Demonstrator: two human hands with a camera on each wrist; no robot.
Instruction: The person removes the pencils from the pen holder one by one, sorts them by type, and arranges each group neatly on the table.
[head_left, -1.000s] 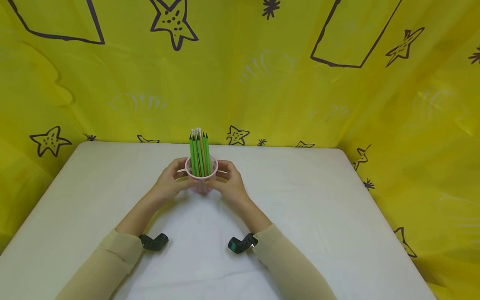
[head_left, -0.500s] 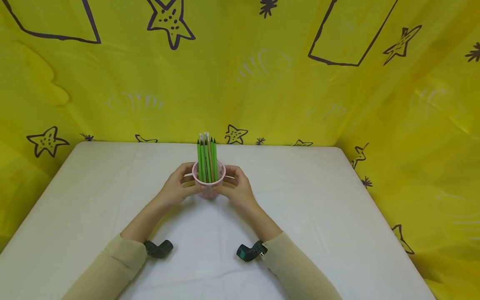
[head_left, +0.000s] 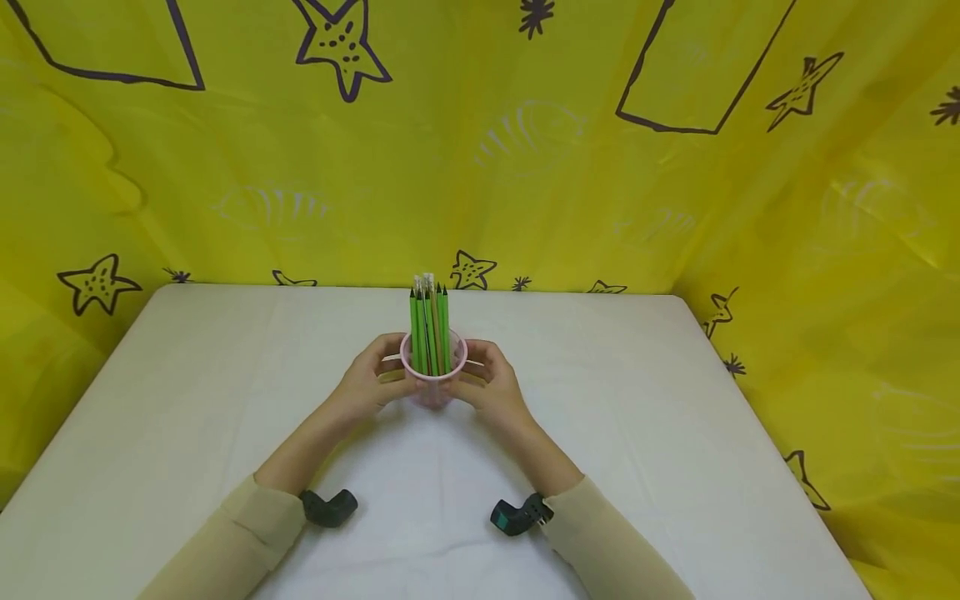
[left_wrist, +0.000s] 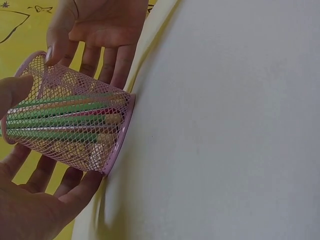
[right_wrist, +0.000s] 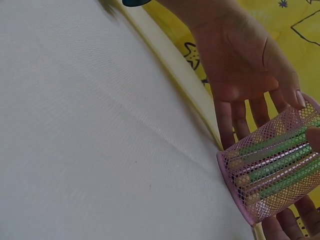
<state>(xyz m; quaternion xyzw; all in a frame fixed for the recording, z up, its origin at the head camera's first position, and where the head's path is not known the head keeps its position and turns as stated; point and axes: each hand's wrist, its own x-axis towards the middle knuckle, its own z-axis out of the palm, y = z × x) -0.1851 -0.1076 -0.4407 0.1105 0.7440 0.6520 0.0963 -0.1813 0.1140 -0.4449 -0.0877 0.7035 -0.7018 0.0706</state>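
We've got left hand (head_left: 369,383) and right hand (head_left: 498,390) gripping the mesh cup (left_wrist: 72,115) from opposite sides, likely for balance: pencils (head_left: 429,335) jut above its rim.

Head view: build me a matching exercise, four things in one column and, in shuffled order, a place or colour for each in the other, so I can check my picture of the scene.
Things
1. cup
2. pencils
3. backdrop
4. left hand

Places and colours
A. yellow, with dark star drawings
B. at the left side of the cup, as the head view shows it
C. standing inside a container, mostly green
D. pink mesh

Right pairs: 1-D, 2-C, 3-A, 4-B
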